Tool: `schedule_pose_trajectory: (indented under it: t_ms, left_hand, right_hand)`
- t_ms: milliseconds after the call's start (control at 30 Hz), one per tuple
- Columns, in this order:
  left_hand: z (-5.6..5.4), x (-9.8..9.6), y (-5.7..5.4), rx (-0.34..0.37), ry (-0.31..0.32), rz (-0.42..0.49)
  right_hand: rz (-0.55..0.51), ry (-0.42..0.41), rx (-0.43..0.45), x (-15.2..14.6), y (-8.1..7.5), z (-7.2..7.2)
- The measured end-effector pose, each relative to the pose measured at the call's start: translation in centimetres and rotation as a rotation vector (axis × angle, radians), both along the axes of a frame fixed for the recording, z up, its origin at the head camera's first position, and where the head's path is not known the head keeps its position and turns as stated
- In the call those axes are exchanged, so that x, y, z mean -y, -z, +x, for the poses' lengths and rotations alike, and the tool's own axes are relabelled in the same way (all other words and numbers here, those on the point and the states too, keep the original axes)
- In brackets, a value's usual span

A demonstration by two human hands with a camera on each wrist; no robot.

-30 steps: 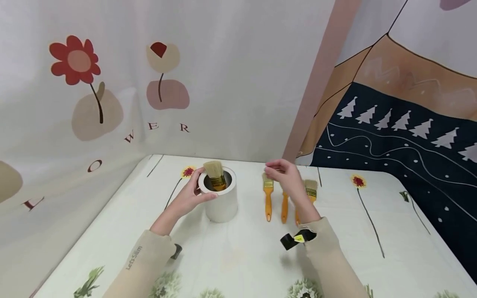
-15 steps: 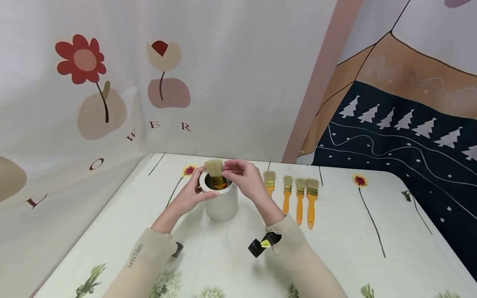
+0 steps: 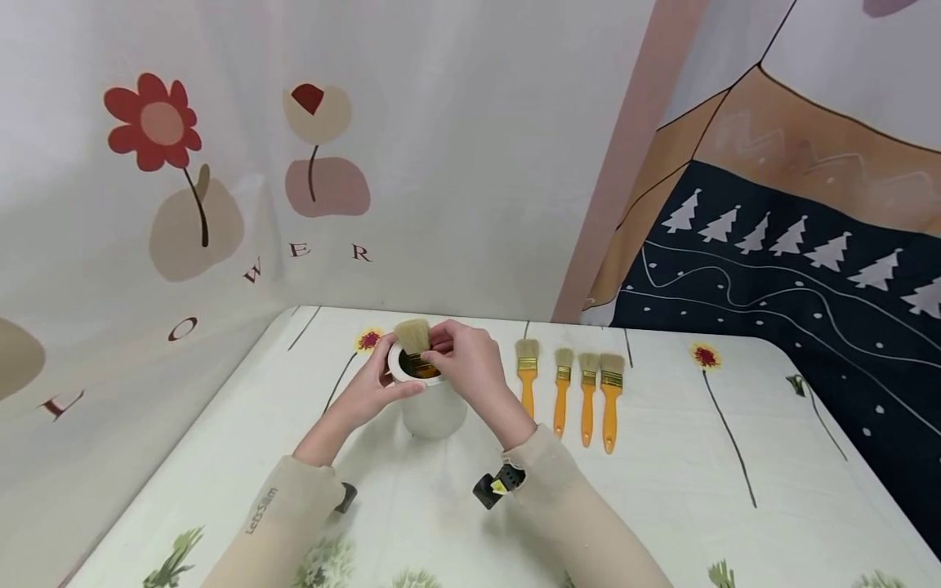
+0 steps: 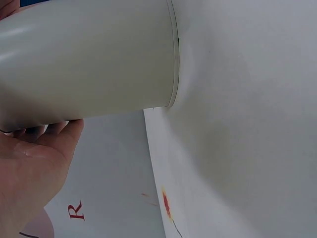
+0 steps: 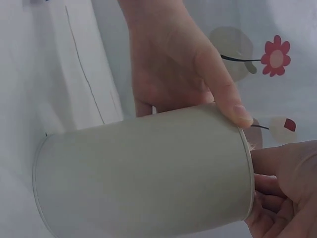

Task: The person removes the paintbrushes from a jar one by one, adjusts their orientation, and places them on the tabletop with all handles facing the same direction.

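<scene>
A white cylindrical container [image 3: 434,415] stands upright on the table, its dark mouth facing up. My left hand [image 3: 371,396] grips it near the rim, thumb in front and fingers behind. Inside it is a paintbrush [image 3: 412,336], bristles up, its lower part hidden by the container wall. My right hand [image 3: 474,367] pinches this brush near the metal band, over the rim. In the left wrist view, fingers of my left hand [image 4: 42,161] curve along the container's side. The right wrist view has my right hand [image 5: 290,186] with bent fingers at the rim.
To the right, several orange-handled paintbrushes [image 3: 588,398] lie in a row, bristles away from me. They rest on a flower-printed white tablecloth [image 3: 684,457]. A printed curtain [image 3: 470,163] hangs behind the table, with a dark tree-patterned cloth [image 3: 779,269] at the right.
My right hand has come left from above the row of brushes to the brush in the container, which it now pinches. My left hand keeps its grip. The container leans no differently.
</scene>
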State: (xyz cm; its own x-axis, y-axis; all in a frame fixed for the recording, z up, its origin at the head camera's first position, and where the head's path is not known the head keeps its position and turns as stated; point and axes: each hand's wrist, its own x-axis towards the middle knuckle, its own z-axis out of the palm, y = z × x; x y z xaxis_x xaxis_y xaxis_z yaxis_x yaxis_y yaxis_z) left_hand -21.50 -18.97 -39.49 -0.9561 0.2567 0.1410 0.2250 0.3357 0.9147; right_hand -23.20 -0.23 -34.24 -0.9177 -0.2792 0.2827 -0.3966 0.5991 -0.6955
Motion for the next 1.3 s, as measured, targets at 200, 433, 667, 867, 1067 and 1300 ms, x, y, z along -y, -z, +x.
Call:
schedule_pose_trajectory:
  t_ms: [200,433,667,867,1067,1300]
  left_hand:
    - [0.0,0.0,-0.1,0.003,-0.003,0.01]
    - [0.3,0.1,0.0,-0.001,-0.015,0.012]
    - [0.2,-0.1,0.0,0.016,-0.015,0.002]
    - [0.2,0.0,-0.1,0.005,-0.019,-0.017]
    - [0.1,0.0,-0.1,0.006,-0.019,0.002]
    - [0.2,0.0,-0.1,0.019,-0.022,0.004]
  right_hand:
    - [0.104,0.007,-0.075,0.5,0.1,0.1]
    - [0.084,-0.042,-0.077,0.4,0.2,0.4]
    - [-0.12,-0.078,0.007,-0.6,0.0,0.4]
    - [-0.419,-0.111,0.008,-1.8,-0.7,0.2]
    - [-0.642,-0.084,-0.038,-3.9,-3.0,0.1]
    - [-0.92,-0.06,-0.055,-8.9,-6.5,-0.6]
